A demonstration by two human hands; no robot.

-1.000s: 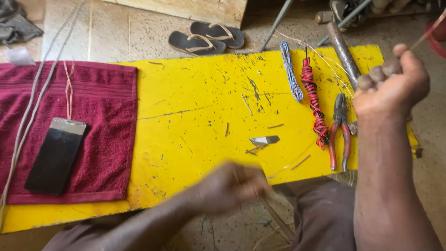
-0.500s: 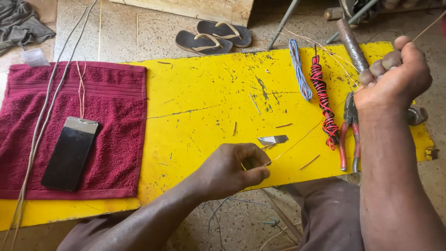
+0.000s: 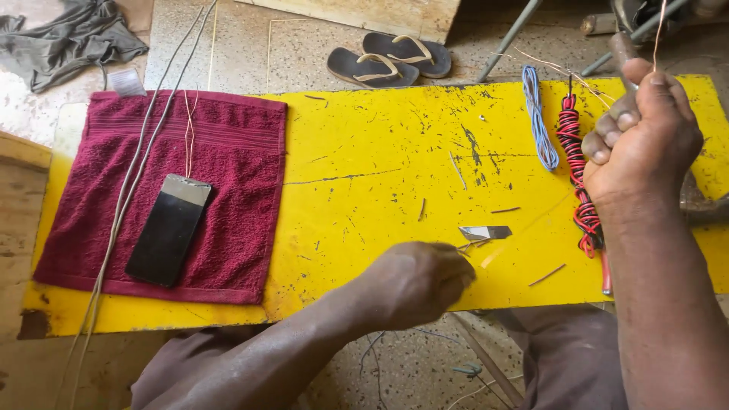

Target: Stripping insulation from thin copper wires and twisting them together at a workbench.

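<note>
Dark phone [image 3: 168,231] on maroon towel [image 3: 228,159], sandals [image 3: 389,57], blue wire coil [image 3: 536,118], grey cloth [image 3: 72,38]

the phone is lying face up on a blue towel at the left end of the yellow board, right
Not quite: the towel is dark red, not blue. The head view shows the phone lying on that dark red towel at the left end of the yellow board, as you said; which way it faces is hard to tell.
</note>
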